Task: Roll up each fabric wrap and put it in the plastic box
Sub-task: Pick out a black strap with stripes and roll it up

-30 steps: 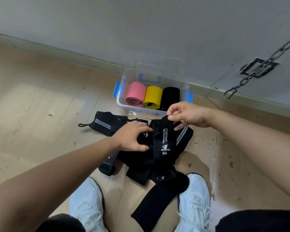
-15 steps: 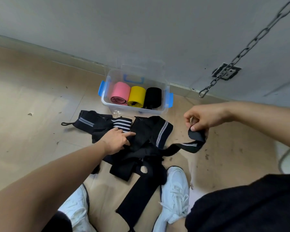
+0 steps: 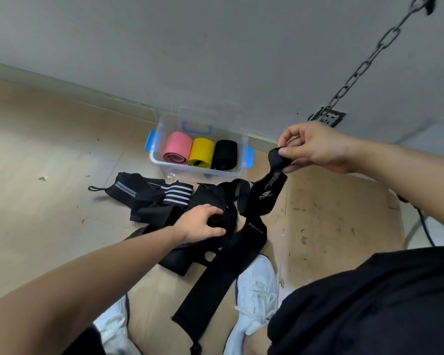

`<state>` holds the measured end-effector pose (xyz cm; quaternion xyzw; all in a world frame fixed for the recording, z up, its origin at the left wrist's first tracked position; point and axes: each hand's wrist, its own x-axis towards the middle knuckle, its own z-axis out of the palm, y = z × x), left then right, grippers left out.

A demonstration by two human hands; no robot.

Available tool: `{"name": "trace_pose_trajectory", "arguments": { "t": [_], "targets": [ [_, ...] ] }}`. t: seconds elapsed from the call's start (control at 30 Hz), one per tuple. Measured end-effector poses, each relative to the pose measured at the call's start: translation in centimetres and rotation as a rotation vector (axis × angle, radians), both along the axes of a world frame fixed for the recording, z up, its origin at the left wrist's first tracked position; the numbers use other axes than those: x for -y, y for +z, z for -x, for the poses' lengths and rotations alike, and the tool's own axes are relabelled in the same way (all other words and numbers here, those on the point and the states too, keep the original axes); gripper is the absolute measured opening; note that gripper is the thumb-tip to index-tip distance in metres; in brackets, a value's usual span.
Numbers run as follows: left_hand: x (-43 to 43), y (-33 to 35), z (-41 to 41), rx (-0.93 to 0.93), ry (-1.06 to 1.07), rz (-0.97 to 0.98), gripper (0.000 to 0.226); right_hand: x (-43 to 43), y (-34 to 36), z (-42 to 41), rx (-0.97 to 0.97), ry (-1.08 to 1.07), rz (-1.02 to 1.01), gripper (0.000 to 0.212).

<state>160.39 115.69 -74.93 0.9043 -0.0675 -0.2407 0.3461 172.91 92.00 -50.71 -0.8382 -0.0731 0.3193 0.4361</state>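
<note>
The black wrap being worked is not yet rolled. Its upper end is bunched and pinched in the right hand, held clear of the floor. From there the strip hangs down and leftward into the heap of black wraps; where its far end lies in the heap cannot be told. Its long axis therefore runs diagonally between the two hands — high at the right, low at the left.

The left hand is on the heap, fingers curled into black fabric and holding it down.

Judgement: rolling would start at the pinched end, so the right hand is nearer and leads, while the left frees the tail.

The plastic box stands beyond the heap by the wall, with a pink roll, a yellow roll and a black roll side by side inside.

Risk — the tail may drag neighbouring wraps.
</note>
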Motion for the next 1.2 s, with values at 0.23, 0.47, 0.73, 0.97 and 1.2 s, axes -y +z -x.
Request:
{"name": "trace_pose_trajectory", "arguments": {
  "t": [0.23,0.47,0.73,0.97,1.2],
  "targets": [
    [6.4,-0.5,-0.2,-0.378,0.378,0.462,0.107,-1.8,0.7,-0.6,0.069,-0.139,-0.138,0.013],
    [10.9,-0.2,0.3,-0.343,0.564,0.694,0.058,-3.0,0.5,-1.2,0.184,-0.298,-0.198,0.014],
    [3.8,0.9,0.7,-0.502,0.552,0.767,0.029,-2.0,0.0,-3.3,0.387,-0.441,-0.020,0.020],
    [-5.1,3.9,-1.9,-0.474,0.422,0.589,0.046,-3.4,0.5,-4.4,0.481,-0.574,0.062,0.021],
    [-9.1,7.0,-1.5,-0.418,0.353,0.557,0.035,-4.9,1.7,-4.6,0.490,-0.677,0.044,0.014]
  ]
}}
